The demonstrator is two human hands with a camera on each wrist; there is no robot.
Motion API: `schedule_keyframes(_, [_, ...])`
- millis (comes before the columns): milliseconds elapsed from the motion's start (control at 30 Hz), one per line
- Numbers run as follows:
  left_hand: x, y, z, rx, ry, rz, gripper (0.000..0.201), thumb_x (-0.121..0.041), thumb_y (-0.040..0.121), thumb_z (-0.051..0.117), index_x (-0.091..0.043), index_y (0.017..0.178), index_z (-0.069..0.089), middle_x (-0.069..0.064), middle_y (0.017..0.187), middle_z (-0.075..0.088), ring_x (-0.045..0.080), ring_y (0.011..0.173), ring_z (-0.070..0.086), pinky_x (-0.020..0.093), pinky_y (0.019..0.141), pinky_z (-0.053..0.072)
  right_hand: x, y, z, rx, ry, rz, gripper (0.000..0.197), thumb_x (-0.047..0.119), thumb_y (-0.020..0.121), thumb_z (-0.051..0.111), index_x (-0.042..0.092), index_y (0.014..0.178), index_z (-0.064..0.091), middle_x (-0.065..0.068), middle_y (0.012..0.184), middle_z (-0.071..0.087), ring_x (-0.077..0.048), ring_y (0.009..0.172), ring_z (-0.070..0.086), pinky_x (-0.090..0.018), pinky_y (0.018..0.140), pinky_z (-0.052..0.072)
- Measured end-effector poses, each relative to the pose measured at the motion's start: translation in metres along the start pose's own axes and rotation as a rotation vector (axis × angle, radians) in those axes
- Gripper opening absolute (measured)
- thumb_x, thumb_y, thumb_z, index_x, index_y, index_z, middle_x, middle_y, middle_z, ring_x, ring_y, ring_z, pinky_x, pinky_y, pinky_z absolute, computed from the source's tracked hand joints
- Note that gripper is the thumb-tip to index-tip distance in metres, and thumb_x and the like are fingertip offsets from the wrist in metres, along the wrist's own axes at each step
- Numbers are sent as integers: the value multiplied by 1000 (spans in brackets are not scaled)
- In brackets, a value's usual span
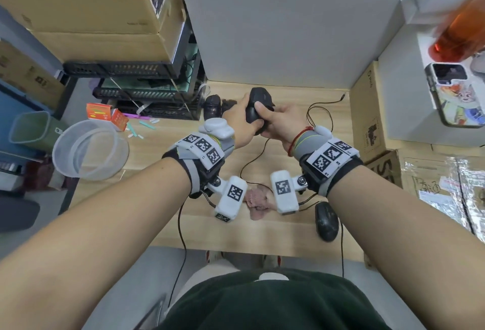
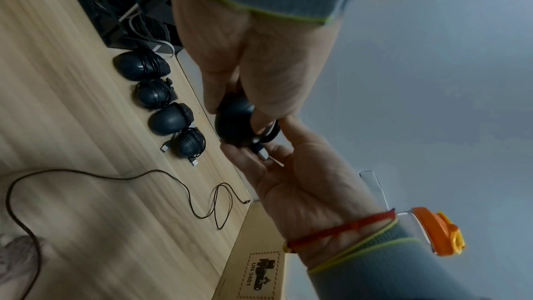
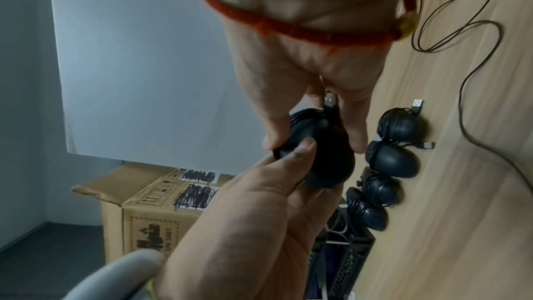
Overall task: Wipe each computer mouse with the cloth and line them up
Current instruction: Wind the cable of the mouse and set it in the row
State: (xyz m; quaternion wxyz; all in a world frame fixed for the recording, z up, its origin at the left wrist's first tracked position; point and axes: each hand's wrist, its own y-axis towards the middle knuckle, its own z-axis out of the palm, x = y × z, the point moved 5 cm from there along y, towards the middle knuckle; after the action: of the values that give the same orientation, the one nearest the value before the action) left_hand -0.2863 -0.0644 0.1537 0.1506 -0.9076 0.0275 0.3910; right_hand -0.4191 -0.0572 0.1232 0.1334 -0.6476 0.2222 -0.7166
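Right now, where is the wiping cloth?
In the head view, the pink cloth lies crumpled on the wooden table, near its front edge, left of a loose black mouse.

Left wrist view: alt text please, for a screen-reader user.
Both hands, left hand and right hand, hold a black cable-wrapped mouse above a wooden table. Four wrapped mice sit lined up beside it.

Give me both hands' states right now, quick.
Left hand: closed around the black mouse.
Right hand: gripping the same mouse, fingers on its wrapped cable.
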Motion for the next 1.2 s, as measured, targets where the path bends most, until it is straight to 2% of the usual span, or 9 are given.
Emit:
schedule_keyframes(133, [1, 7, 34, 128, -59, -45, 104, -47, 71, 71, -19, 159, 24, 8, 136, 62, 26, 116, 63, 41, 102, 50, -15, 12, -34, -40, -69, 65, 53, 42, 59, 91, 11, 96, 70, -9, 96, 75, -26, 85, 74, -42, 77, 62])
schedule_keyframes(233, [4, 12, 49, 172, -118, -49, 88, -24, 83, 75, -15, 157, 29, 7, 136, 62, 23, 109, 68, 40, 102, 52, -24, 22, -47, -44, -80, 84, 75, 46, 45, 90, 9, 107, 71, -10, 101, 76, -25, 87, 75, -40, 72, 63])
schedule_keyframes(333, [6, 16, 57, 184, -184, -57, 64, -13, 84, 72, -14, 144, 50, 6, 125, 68, 22, 104, 71, 41, 98, 55, -31, 30, -55, -53, -76, 117, 68, 42, 49, 90, 9, 104, 70, -10, 97, 76, -24, 85, 76, -40, 72, 63])
schedule_keyframes(467, [21, 36, 63, 192, -199, -160, 73, -13, 89, 73, -12, 153, 38, 4, 135, 60, 21, 115, 65, 35, 103, 49, -39, 54, -68, -115, -98, 167, 51, 39, 55, 89, 14, 95, 68, -8, 95, 75, -26, 87, 75, -40, 72, 63])
schedule_keyframes(633, [48, 64, 64, 168, -153, -227, 54, -18, 93, 70, -13, 144, 52, 3, 128, 63, 15, 110, 59, 18, 85, 40, -34, 88, -96, -248, -104, 223, 43, 30, 63, 92, 18, 86, 58, -6, 96, 67, -26, 93, 71, -42, 75, 63])
schedule_keyframes(767, [80, 83, 78, 220, -159, -317, 39, -15, 92, 71, -9, 130, 62, 6, 114, 67, 14, 97, 58, 13, 72, 43, -37, 127, -111, -331, -135, 271, 49, 35, 48, 95, 14, 81, 65, -7, 93, 70, -27, 93, 72, -46, 73, 62])
schedule_keyframes(867, [106, 100, 91, 261, -179, -378, 34, -13, 90, 71, -9, 123, 65, 1, 99, 65, 17, 93, 62, 12, 70, 47, -39, 156, -114, -381, -333, 305, 65, 57, 44, 88, 19, 95, 72, 1, 97, 72, -18, 90, 70, -32, 82, 57])
schedule_keyframes(967, [124, 109, 100, 289, -172, -399, 29, -15, 90, 72, -11, 118, 68, -6, 87, 65, 6, 78, 61, 8, 66, 45, -44, 176, -115, -374, -433, 314, 59, 58, 61, 84, 18, 104, 71, 4, 98, 70, -14, 86, 64, -20, 68, 44])
schedule_keyframes(1200, [147, 128, 113, 320, -160, -434, 26, -16, 90, 72, -9, 115, 72, 2, 97, 68, 9, 82, 60, -1, 57, 40, -68, 215, -118, -396, -593, 331, 64, 53, 67, 84, 16, 115, 62, 1, 105, 63, -16, 95, 59, -25, 81, 43])
